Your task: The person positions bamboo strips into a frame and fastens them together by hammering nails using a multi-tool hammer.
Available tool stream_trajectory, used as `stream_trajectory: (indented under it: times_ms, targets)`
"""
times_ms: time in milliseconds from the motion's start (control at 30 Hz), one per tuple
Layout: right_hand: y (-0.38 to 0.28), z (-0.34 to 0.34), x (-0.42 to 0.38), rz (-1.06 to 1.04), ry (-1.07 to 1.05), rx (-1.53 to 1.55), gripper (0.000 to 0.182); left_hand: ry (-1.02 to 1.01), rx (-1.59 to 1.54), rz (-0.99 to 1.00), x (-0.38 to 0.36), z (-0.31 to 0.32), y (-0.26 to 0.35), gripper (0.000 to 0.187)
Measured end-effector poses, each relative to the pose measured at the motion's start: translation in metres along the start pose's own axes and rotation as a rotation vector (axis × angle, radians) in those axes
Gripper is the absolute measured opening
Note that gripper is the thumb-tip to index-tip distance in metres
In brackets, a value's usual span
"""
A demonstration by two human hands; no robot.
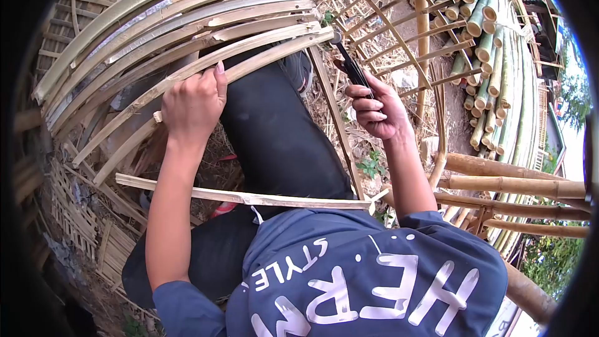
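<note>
Several long split bamboo strips (249, 22) lie side by side across the upper left. My left hand (195, 100) is closed around the nearest strip (281, 53), with the thumb along its upper side. To the right, my right hand (380, 109) holds a black-handled tool (355, 73) upright, its round head close to the right end of that strip. Another strip (281, 200) lies across my lap, touching neither hand.
A stack of cut bamboo poles (490, 43) stands at the upper right beside a lattice frame (393, 28). Thick horizontal poles (511, 185) are at the right. Woven bamboo pieces (78, 212) lie at the left. Straw covers the ground.
</note>
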State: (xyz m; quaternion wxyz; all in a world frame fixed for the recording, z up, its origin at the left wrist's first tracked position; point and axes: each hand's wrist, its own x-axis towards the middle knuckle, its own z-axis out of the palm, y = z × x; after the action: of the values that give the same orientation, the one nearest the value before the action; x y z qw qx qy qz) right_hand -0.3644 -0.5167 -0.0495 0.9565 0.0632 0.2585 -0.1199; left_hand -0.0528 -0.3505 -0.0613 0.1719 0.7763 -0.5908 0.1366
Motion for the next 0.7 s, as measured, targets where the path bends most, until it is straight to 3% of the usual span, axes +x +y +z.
stream_trajectory:
  times_ms: [67,100,167,200,300,367,700]
  targets:
    - [-0.014,-0.010,0.004,-0.087,0.045,-0.017,0.033,0.007,-0.002,0.004,0.004,-0.001,-0.001,0.044]
    - [-0.009,0.005,0.004,-0.266,0.301,-0.134,0.035,-0.011,0.004,0.000,0.005,-0.003,-0.001,0.044]
    - [-0.008,0.006,-0.008,-0.323,0.293,-0.151,0.034,-0.016,-0.032,-0.002,0.005,-0.009,-0.001,0.045]
    - [-0.006,0.008,-0.013,-0.262,0.120,-0.156,0.028,-0.015,-0.037,-0.007,0.006,-0.014,0.000,0.046]
    - [0.005,0.019,-0.025,-0.421,0.273,-0.481,0.019,-0.065,-0.064,-0.021,0.003,-0.036,0.010,0.051]
    - [0.002,0.016,-0.028,-0.393,0.248,-0.487,0.018,-0.136,-0.073,-0.055,0.004,-0.058,0.016,0.054]
    - [-0.011,0.063,-0.039,-0.498,0.170,-0.691,0.033,-0.104,-0.107,-0.089,-0.011,-0.068,0.023,0.061]
